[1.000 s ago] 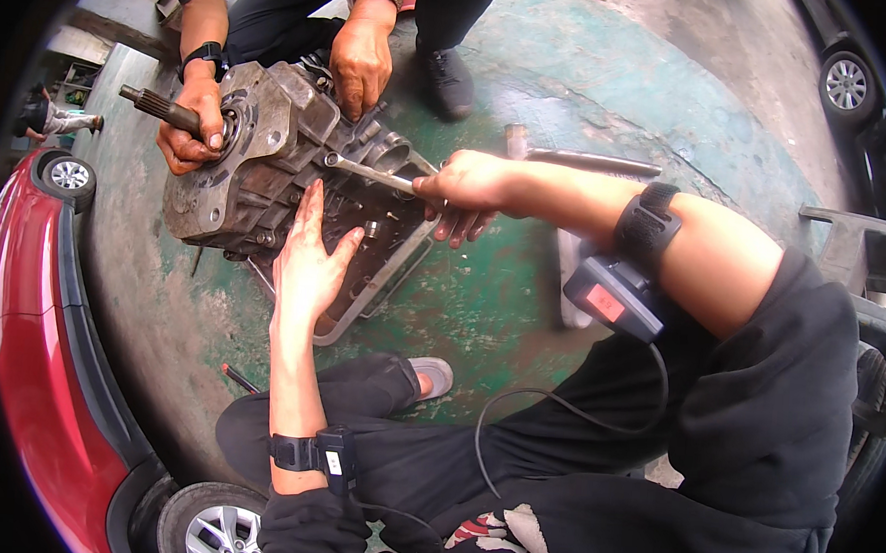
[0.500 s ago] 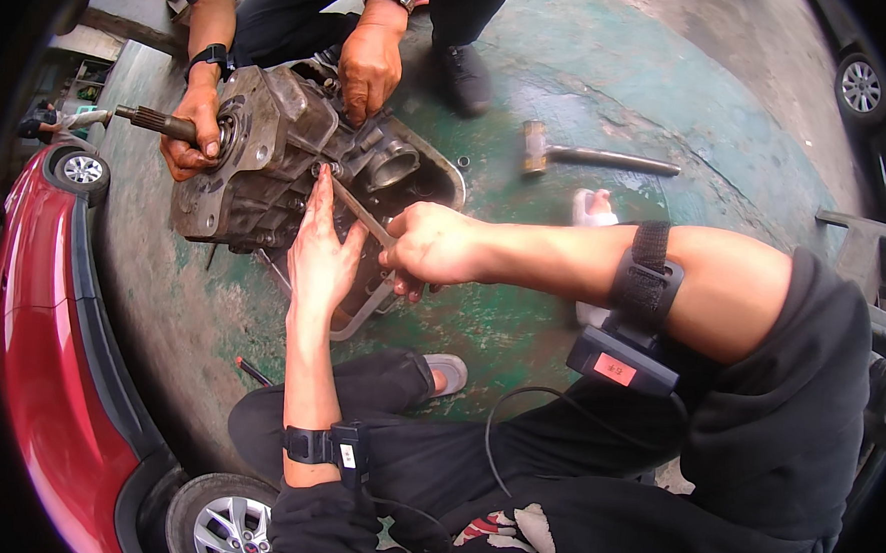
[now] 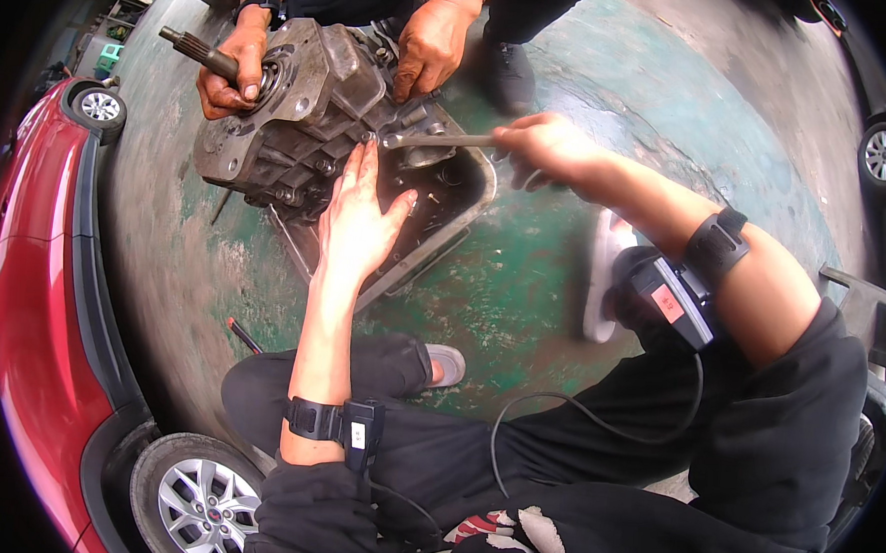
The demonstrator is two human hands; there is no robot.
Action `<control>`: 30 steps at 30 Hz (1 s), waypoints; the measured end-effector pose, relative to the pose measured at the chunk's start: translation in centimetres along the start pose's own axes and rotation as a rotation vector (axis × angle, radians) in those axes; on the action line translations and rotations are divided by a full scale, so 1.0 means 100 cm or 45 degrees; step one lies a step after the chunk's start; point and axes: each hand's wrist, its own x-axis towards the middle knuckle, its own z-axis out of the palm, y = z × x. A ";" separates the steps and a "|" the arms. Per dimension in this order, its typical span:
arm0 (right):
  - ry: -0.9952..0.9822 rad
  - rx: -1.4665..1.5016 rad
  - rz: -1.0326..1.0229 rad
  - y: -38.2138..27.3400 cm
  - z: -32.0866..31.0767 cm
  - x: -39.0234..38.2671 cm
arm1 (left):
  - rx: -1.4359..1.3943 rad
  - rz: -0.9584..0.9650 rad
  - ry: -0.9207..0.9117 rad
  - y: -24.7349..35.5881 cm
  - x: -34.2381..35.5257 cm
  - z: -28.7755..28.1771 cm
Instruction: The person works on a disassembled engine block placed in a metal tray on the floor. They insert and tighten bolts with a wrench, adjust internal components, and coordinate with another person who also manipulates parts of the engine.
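A greasy metal gearbox housing rests on the floor ahead, with a splined shaft sticking out at its left. My right hand is closed around the handle end of a wrench. The far end of that wrench is at a bolt on the housing's near side; how it sits there is too small to tell. My left hand has its fingers stretched out, fingertips touching the housing beside the bolt, thumb apart. Across from me, a co-worker's hand grips the shaft's base, and their other hand touches the housing top.
A red car stands along the left, its wheel close to my knee. On the floor lies a thin black-and-red tool. A grey stool is at the right, and a dark car's wheel shows beyond it.
My right hand has swung away from my left hand, outward and farther from me, turning the wrench from slanting toward me to pointing right. My left fingertips stay by the bolt. The view has shifted.
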 end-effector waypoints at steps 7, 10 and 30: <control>0.005 0.003 -0.121 0.002 -0.001 0.000 | -0.076 -0.040 0.004 -0.004 0.000 0.001; -0.006 0.064 -0.124 0.003 0.001 0.000 | -0.094 -0.051 0.026 -0.005 0.000 0.002; 0.298 0.344 -0.391 -0.043 0.000 -0.017 | -0.098 -0.019 0.041 -0.012 -0.006 -0.004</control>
